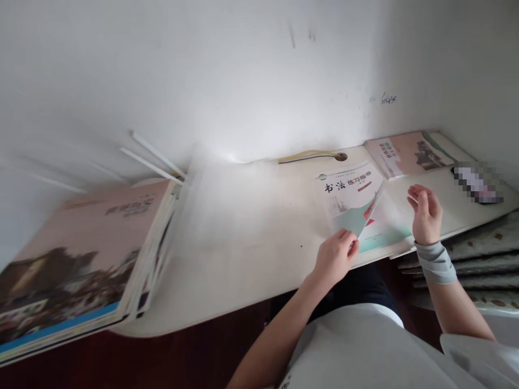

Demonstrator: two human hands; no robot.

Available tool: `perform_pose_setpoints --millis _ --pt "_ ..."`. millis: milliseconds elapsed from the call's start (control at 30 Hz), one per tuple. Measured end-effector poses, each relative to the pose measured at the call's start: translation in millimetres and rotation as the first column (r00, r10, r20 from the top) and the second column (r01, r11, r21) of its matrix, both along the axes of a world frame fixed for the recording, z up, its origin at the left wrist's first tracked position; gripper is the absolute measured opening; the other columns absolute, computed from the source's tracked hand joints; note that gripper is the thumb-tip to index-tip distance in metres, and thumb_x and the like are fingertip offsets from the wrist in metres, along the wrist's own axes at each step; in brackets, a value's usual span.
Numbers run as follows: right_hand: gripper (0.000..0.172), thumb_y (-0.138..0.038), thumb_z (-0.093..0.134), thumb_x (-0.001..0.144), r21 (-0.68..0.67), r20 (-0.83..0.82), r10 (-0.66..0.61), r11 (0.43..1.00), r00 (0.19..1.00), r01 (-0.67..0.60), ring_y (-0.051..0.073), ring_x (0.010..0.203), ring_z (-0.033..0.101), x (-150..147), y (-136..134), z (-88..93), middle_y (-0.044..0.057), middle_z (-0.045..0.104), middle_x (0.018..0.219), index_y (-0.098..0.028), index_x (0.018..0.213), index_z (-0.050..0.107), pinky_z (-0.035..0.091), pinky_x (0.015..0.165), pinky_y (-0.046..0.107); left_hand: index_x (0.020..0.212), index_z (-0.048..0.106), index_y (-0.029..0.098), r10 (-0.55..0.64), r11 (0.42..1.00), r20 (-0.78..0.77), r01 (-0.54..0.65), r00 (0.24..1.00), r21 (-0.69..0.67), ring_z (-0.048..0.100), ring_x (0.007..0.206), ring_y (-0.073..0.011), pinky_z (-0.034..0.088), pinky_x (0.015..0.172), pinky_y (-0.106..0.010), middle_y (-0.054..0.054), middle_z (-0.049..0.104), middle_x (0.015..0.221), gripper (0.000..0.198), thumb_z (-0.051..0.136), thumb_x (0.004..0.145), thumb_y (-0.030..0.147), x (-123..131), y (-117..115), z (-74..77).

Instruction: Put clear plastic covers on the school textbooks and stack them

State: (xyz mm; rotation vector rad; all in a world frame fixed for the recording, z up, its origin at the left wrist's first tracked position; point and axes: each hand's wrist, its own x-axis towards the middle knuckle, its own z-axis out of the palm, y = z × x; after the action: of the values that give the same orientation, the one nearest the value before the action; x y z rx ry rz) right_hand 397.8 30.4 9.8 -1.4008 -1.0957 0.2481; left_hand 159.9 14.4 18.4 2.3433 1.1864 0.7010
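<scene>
A calligraphy workbook with a white and green cover lies on the desk in front of me. A see-through flap, apparently a clear plastic book cover, bends up diagonally across it. My left hand pinches this cover near the workbook's lower left edge, its fingertips partly hidden. To the right of the workbook, my right hand is raised above the desk with fingers loosely bent and apart, holding nothing. A grey band wraps the right wrist.
A thick stack of books stands at the left, beside white rods. A pink book and a pixelated phone-like object lie at the right. Yellow and black cables run to a desk hole. Patterned cushions sit lower right.
</scene>
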Motion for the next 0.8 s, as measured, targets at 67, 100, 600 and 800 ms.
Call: perform_pose_setpoints --millis 67,100,600,800 --pt "0.048 -0.049 0.034 0.092 0.041 0.091 0.145 0.988 0.985 -0.149 0.022 0.119 0.052 -20 8 9.3 0.012 0.051 0.131 -0.022 0.131 0.044 0.044 0.095 0.044 0.075 0.057 0.019 -0.05 0.996 0.007 0.05 0.999 0.071 0.057 0.069 -0.0123 0.044 0.063 -0.023 -0.002 0.061 0.077 0.015 0.046 0.085 0.013 -4 -7 -2.1" --pt "0.053 -0.05 0.037 0.091 0.035 0.188 0.232 0.97 0.954 -0.243 0.024 0.125 0.045 -31 14 14.8 0.013 0.045 0.138 -0.022 0.135 0.039 0.041 0.099 0.046 0.076 0.057 0.019 -0.101 0.99 -0.005 0.101 0.995 0.099 0.058 0.073 -0.013 0.045 0.068 -0.024 -0.002 0.062 0.078 0.016 0.045 0.085 0.013 -7 -9 -2.5" --pt "0.073 -0.053 0.058 0.078 -0.587 0.76 0.618 0.786 0.201 -0.195 0.038 0.139 0.014 -170 56 5.1 0.019 0.019 0.152 -0.021 0.141 0.036 0.015 0.105 0.062 0.139 0.028 0.001 0.404 0.907 -0.403 -0.417 0.821 0.059 0.022 0.138 -0.0304 0.022 0.111 -0.047 -0.025 0.028 0.146 0.069 0.045 0.088 0.044 -132 20 -45.8" --pt "0.064 -0.047 0.053 0.083 -0.623 0.744 0.649 0.76 0.158 -0.185 0.037 0.138 0.02 -201 58 3.9 0.02 0.026 0.149 -0.017 0.138 0.039 0.016 0.104 0.064 0.133 0.041 0.008 0.412 0.91 -0.264 -0.408 0.872 0.071 0.035 0.133 -0.0251 0.029 0.109 -0.045 -0.02 0.043 0.14 0.049 0.041 0.091 0.032 -131 16 -48.8"
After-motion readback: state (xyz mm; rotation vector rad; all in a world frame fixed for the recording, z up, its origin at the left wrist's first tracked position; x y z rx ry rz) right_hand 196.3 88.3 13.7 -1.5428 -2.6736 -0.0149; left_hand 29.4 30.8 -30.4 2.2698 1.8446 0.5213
